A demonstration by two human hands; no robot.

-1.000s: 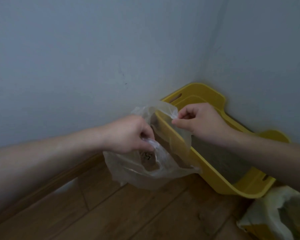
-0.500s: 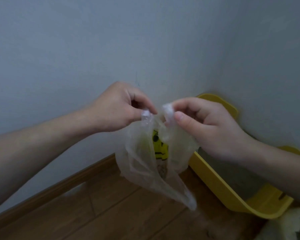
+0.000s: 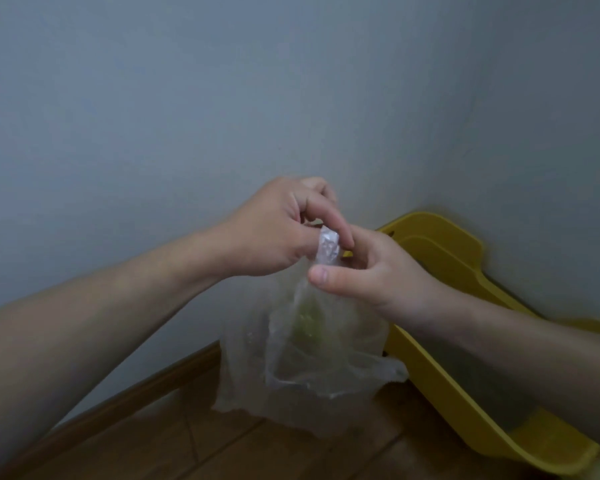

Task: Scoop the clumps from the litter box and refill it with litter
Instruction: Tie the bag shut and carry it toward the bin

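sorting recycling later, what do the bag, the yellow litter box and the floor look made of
Bag: thin clear plastic film, likely; see-through, crinkled, faintly glossy.
Litter box: hard moulded plastic, smooth satin yellow, rounded edges.
Floor: wood or wood-look planks, matte; too blurred to tell which.

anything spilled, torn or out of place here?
Nothing stands out. The left hand and right hand pinch the gathered neck of the clear plastic bag; no tear or spill shows. The yellow litter box sits in the wall corner.

Two hands point(image 3: 274, 230) point(image 3: 371, 275), one bag point(image 3: 309, 362), one litter box point(image 3: 444, 244).
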